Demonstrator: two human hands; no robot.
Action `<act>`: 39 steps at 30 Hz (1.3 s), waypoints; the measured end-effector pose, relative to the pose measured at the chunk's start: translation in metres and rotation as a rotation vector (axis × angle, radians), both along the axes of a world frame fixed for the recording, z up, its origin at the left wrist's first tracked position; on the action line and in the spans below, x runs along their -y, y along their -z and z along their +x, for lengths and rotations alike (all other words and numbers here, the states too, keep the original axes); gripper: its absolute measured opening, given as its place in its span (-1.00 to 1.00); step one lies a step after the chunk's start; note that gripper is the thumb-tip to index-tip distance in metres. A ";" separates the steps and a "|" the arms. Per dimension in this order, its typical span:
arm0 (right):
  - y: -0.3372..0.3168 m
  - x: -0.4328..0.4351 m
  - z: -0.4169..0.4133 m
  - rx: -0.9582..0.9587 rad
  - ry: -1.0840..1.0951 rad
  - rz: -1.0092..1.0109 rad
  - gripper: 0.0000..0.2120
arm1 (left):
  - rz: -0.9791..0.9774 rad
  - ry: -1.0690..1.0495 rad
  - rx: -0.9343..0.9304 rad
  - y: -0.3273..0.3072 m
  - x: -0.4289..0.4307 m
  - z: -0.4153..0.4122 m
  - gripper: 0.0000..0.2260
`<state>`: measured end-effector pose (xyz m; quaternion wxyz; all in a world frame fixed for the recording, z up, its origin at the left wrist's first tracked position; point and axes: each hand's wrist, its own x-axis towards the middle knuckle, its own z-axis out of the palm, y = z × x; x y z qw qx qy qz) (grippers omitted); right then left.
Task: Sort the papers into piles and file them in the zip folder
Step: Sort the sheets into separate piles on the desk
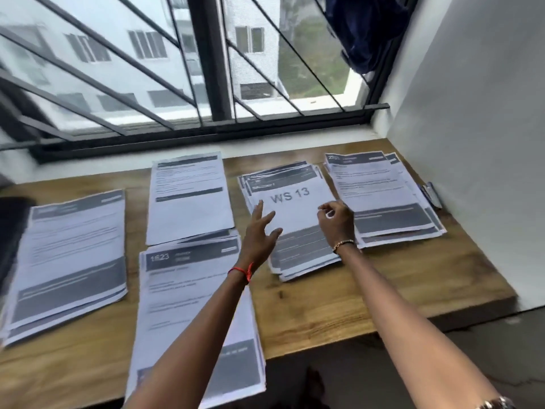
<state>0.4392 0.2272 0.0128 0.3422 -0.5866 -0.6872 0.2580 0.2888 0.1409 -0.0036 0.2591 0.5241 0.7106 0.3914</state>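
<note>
Several piles of printed papers lie on the wooden table (339,305). The middle-right pile has a sheet marked "WS 13" (295,208) on top. My left hand (261,231), a red thread at its wrist, is spread with straight fingers over that sheet's left edge. With curled fingers, my right hand (336,221) pinches the sheet's right edge. Other piles lie at the far right (380,196), back middle (188,199), front middle marked "1623" (194,305) and left (67,261). A dark flat object (11,231) at the left edge may be the zip folder.
A barred window (206,69) runs along the table's back. A white wall (472,143) closes off the right side, with a pen-like object (432,194) lying against it. A dark blue cloth (365,31) hangs at the window's top right. The table's front edge drops to the floor.
</note>
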 end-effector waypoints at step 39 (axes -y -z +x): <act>0.000 0.133 -0.156 -0.181 0.218 -0.205 -0.84 | -0.078 -0.587 0.035 0.042 0.201 -0.154 -0.58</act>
